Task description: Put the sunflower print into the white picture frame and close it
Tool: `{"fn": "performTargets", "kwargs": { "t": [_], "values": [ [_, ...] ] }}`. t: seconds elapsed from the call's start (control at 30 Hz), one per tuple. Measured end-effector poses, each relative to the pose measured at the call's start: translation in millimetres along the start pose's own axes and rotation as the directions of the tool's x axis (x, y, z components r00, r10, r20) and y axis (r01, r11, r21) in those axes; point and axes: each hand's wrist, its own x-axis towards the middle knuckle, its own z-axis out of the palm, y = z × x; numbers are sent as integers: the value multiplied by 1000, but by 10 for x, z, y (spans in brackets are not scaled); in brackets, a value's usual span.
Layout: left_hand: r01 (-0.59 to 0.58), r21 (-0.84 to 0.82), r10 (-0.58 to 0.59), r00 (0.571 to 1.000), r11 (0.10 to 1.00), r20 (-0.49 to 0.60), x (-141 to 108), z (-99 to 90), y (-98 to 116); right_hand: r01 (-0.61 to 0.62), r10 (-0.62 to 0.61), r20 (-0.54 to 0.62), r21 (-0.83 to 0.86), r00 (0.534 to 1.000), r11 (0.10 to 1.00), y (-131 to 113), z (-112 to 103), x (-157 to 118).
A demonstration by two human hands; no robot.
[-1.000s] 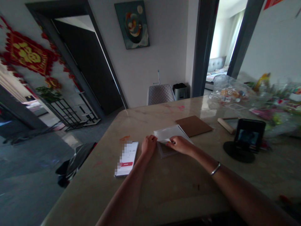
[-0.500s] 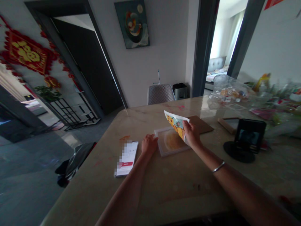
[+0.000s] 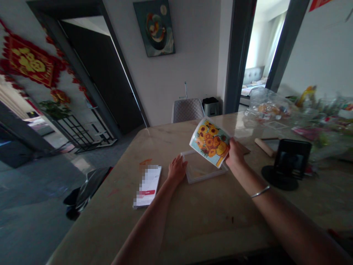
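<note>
My right hand (image 3: pixel 235 152) is closed on the right edge of a sunflower picture (image 3: pixel 210 141), a white-bordered sheet with a vase of yellow and orange flowers on pale blue. The sheet is raised and tilted above a shallow clear plastic frame (image 3: pixel 202 179) lying on the table. My left hand (image 3: pixel 177 169) grips the frame's left edge, its fingers bent at the upper corner. Part of the frame is hidden behind the picture. Left of that hand lies a phone (image 3: pixel 150 184) with a lit screen. A brown board (image 3: pixel 245 149) shows partly behind my right hand.
On the right of the table (image 3: pixel 198 224) stand a dark tablet-like device on a round base (image 3: pixel 292 162) and a small wooden frame (image 3: pixel 266 145). Farther back are clear plastic bags (image 3: pixel 271 105). A grey quilted chair (image 3: pixel 188 110) is at the far edge.
My right hand has moved slightly right and turned the sunflower picture so its printed face shows fully. My left hand stays at the frame's left edge.
</note>
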Motion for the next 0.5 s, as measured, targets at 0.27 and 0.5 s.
{"fn": "performTargets", "kwargs": {
  "t": [0.27,0.5],
  "values": [
    [-2,21,1,999,1000,52,-11,43,65,-94,103,51,-153,993,984,296,-172,83],
    [15,32,-17,998,999,62,-9,20,92,-119,116,-59,-37,991,992,149,-149,139]
  ]
}}
